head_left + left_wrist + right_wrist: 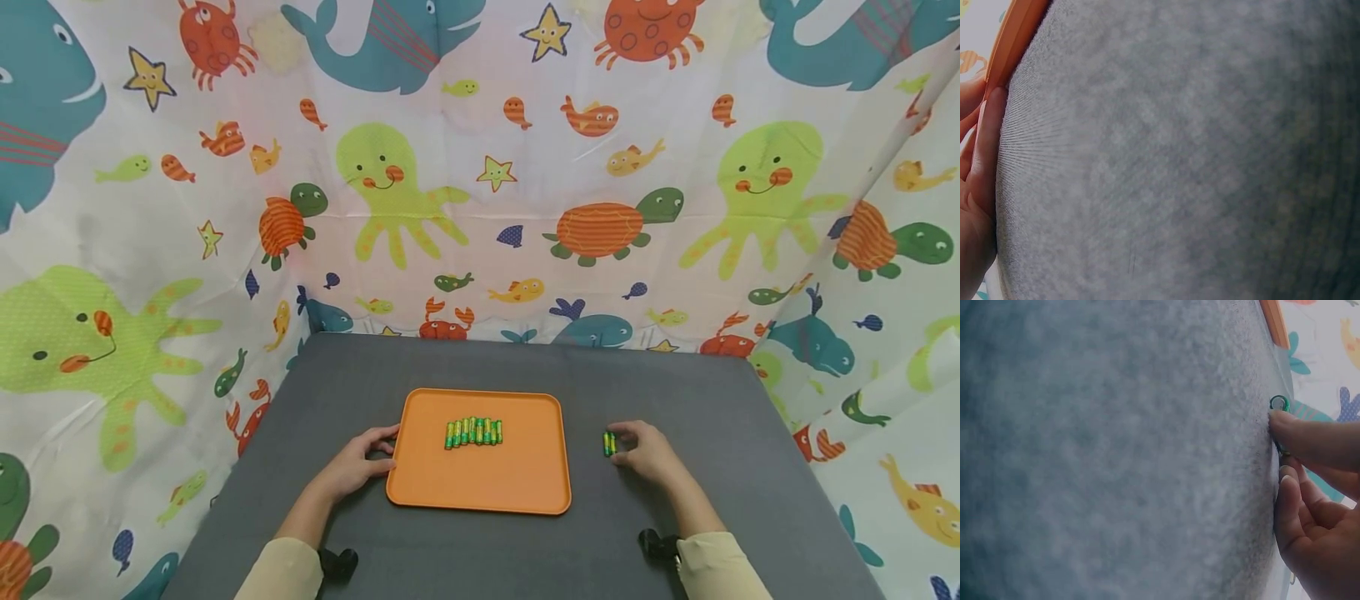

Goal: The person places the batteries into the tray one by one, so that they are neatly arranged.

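In the head view, an orange tray (480,492) lies flat on the grey table. A row of several green-and-yellow batteries (473,431) stands side by side on it, near its middle. My left hand (358,460) rests against the tray's left rim, thumb and fingertips touching it. That same edge of the tray (1019,37) shows at the top left of the left wrist view. To the right of the tray, my right hand (647,450) pinches two more batteries (609,444) at the tabletop. One round battery end (1279,402) shows past the thumb in the right wrist view.
The grey table (480,558) runs back to a curtain (465,300) printed with sea animals, which also hangs along both sides. Each wrist carries a black strap-on camera (339,565). Most of both wrist views is blurred grey surface.
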Available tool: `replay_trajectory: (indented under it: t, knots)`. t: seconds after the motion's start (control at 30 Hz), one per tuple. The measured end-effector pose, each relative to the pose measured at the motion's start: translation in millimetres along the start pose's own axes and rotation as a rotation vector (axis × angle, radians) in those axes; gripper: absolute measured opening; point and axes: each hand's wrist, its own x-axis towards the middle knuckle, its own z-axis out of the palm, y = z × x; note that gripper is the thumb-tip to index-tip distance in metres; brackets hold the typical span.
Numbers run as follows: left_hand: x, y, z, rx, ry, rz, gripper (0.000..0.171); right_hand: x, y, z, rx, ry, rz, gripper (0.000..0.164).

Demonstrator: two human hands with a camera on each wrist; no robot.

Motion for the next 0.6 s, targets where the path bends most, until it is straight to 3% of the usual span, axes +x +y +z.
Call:
replay_trajectory:
  t: [0.3,0.43,0.6]
  knots:
    - [1.6,-1.1,1.3,0.019,0.006,-0.004,0.065,-1,2,-5,0.099,0.066,-0.008,0.052]
    - [2.7,-3.2,0.9,0.017,0.014,-0.007,0.065,-1,-10,-7,0.184,0.062,0.006,0.055]
    - [2.1,-6.2,1.7,0.029,0.026,-0.009,0.065,0,-33,-2,0.213,0.052,-0.04,0.055]
